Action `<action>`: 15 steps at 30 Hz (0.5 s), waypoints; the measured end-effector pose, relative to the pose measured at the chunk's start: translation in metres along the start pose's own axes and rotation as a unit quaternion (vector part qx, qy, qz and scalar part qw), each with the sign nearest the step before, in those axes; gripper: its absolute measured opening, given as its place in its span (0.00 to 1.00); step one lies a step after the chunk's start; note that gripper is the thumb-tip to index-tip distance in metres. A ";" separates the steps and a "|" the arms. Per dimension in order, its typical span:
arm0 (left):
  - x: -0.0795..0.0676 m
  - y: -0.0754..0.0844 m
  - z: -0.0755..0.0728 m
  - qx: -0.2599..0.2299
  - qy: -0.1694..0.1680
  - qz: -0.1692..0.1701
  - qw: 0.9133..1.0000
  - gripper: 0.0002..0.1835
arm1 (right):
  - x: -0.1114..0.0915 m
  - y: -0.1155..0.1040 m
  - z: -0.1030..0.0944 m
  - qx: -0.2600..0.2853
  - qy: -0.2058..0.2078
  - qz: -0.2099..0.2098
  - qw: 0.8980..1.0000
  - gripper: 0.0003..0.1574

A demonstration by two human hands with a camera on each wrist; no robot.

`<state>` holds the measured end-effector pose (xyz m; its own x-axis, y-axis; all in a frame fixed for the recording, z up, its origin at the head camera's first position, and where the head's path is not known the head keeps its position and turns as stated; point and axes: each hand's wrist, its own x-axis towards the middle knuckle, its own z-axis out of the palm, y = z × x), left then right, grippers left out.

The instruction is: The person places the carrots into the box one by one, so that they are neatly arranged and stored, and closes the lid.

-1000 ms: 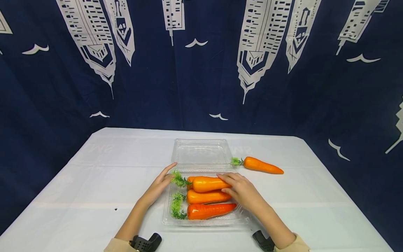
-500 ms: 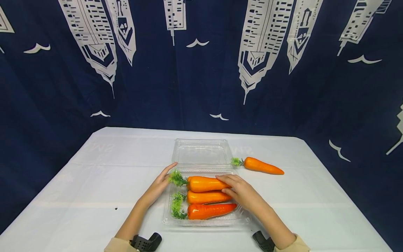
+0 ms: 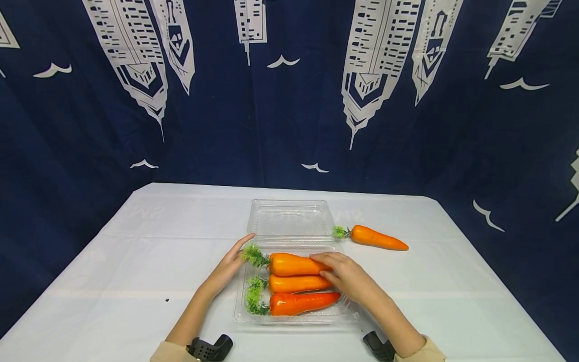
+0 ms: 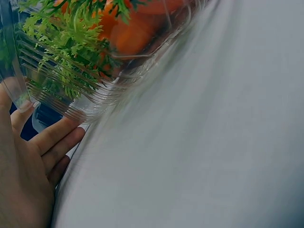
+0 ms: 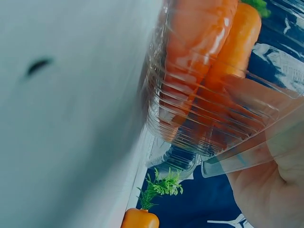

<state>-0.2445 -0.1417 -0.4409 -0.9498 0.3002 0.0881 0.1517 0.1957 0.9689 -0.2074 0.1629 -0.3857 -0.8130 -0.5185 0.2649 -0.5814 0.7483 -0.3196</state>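
A clear plastic clamshell box (image 3: 312, 320) lies on the table with several carrots inside, green tops to the left. My right hand (image 3: 353, 279) holds the tapered end of the farthest orange carrot (image 3: 296, 264) between fingers and thumb. Below it lie another orange carrot (image 3: 294, 284) and a redder carrot (image 3: 303, 303) nearest me. At the box's far left corner rests my left hand (image 3: 226, 271), its fingers straight. The left wrist view shows those fingertips at the ribbed box wall (image 4: 90, 107). In the right wrist view, the box wall partly covers my right hand (image 5: 256, 185).
The box's lid (image 3: 289, 217) is folded back, away from me. One loose carrot (image 3: 380, 238) lies on the white table (image 3: 135, 261) to the right of the lid. A dark blue patterned cloth (image 3: 289, 115) hangs behind the table.
The farthest carrot has shifted slightly left, with its green top, and a bit of orange behind it is now covered. My right hand moved a little toward me; the left hand stayed.
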 end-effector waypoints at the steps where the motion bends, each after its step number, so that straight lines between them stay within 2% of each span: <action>1: 0.000 0.000 0.000 -0.001 0.002 -0.003 1.000 0.27 | 0.000 0.000 0.000 -0.001 -0.001 -0.002 1.000 0.25; 5: -0.001 0.001 0.000 -0.001 0.006 -0.009 1.000 0.25 | 0.001 0.001 0.001 -0.002 -0.001 -0.008 1.000 0.23; 15: -0.002 0.002 0.000 -0.002 0.005 -0.008 1.000 0.25 | -0.001 0.000 -0.002 0.002 -0.013 0.025 1.000 0.23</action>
<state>-0.2427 -0.1419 -0.4388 -0.9549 0.2873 0.0752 0.1358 0.1974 0.9709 -0.2066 0.1641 -0.3840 -0.8412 -0.4918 0.2246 -0.5406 0.7716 -0.3354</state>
